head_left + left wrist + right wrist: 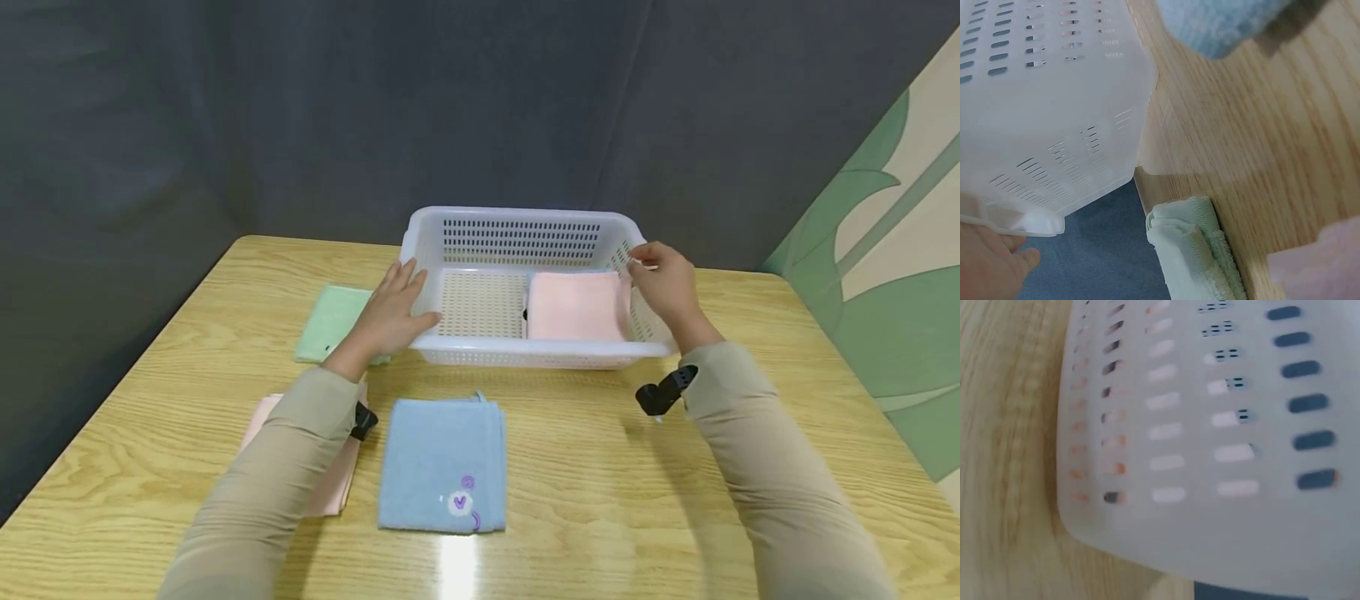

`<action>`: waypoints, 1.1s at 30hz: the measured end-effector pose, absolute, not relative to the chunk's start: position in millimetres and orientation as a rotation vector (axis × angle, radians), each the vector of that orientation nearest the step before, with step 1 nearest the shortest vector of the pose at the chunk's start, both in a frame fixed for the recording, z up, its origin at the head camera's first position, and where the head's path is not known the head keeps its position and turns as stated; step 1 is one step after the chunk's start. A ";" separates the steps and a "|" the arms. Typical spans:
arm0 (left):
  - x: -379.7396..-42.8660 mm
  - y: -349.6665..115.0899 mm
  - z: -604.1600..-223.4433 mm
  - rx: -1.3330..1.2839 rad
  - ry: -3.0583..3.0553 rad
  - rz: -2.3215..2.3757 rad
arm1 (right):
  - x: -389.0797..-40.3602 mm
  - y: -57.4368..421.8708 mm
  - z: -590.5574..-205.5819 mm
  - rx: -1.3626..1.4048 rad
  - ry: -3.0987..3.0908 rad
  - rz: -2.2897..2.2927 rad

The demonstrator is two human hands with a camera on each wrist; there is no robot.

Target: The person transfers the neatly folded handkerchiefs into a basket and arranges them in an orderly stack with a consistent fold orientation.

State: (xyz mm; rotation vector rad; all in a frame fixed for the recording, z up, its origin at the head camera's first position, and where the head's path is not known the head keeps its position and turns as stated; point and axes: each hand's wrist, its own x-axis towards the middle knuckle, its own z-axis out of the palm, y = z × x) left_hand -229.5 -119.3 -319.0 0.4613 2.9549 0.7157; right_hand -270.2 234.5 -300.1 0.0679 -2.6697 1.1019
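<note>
A white plastic basket [491, 348] with slotted walls stands toward the back of the table. My left hand [392, 312] rests at its left rim, fingers spread and thumb pointing toward the inside. At the right rim my right hand [666, 279] grips the basket's edge with thumb and curled fingers. Inside, on the right, a folded pink towel [577, 307] lies over something light blue that peeks out behind it. The right wrist view has the basket's slotted wall [1166, 537] close up, with the hand itself out of frame.
A folded blue towel [442, 458] with a purple and white embroidered motif lies in front of the basket. Left of it, another pink towel [341, 479] is partly hidden under my left forearm. A folded green towel [330, 321] lies left of the basket. A dark curtain [450, 100] hangs behind the table.
</note>
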 end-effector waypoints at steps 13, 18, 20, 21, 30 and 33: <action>-226.9 -118.3 -317.4 0.454 2.954 0.703 | -230.3 246.2 -292.7 0.108 -2.863 1.029; -227.2 -118.5 -316.1 0.470 2.966 0.678 | -219.7 250.9 -300.8 0.204 -2.869 0.950; -227.3 -118.7 -316.4 0.473 2.969 0.667 | -216.8 252.0 -304.7 0.259 -2.876 0.941; -227.4 -118.8 -316.5 0.474 2.970 0.663 | -215.5 252.4 -306.2 0.285 -2.887 0.937; -226.3 -118.8 -315.6 0.468 2.959 0.669 | -211.0 251.4 -312.4 0.394 -2.996 0.798; -226.7 -119.0 -315.6 0.474 2.959 0.668 | -211.1 250.1 -310.8 0.398 -3.044 0.705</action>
